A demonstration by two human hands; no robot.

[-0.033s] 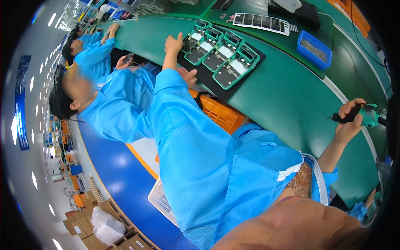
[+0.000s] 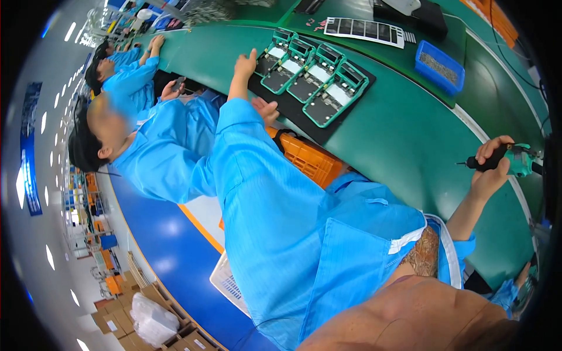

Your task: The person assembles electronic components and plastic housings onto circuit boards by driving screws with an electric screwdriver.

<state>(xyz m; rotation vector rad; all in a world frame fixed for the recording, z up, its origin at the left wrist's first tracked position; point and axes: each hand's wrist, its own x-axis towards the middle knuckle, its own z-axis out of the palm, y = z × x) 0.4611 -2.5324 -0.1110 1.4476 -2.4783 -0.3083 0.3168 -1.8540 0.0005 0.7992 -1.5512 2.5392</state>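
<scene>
At the upper left of the bench, my left hand (image 2: pixel 244 63) is beside the left end of a black tray (image 2: pixel 266 88). Its fingers are somewhat apart, with nothing visible in them. Several green-framed device housings (image 2: pixel 325 105) lie side by side on the tray, with circuit boards and pale panels showing inside. Far to the right, my right hand (image 2: pixel 489 167) grips a green and black electric screwdriver (image 2: pixel 516 160). Its thin bit points left, over the bench and well apart from the tray. Another person's hand (image 2: pixel 266 109) shows below my left forearm, close to the tray's near edge.
A blue bin of small metal parts (image 2: pixel 439 69) stands beyond the tray, near a white sheet with dark rectangles (image 2: pixel 364 30). Below the bench edge is an orange crate (image 2: pixel 304 157). A co-worker in blue (image 2: pixel 158 149) sits close on my left. Cardboard boxes (image 2: pixel 120 319) are stacked behind.
The tray with the housings has shifted slightly to the right on the bench. Both my hands have hardly moved, and the screwdriver stays in my right hand.
</scene>
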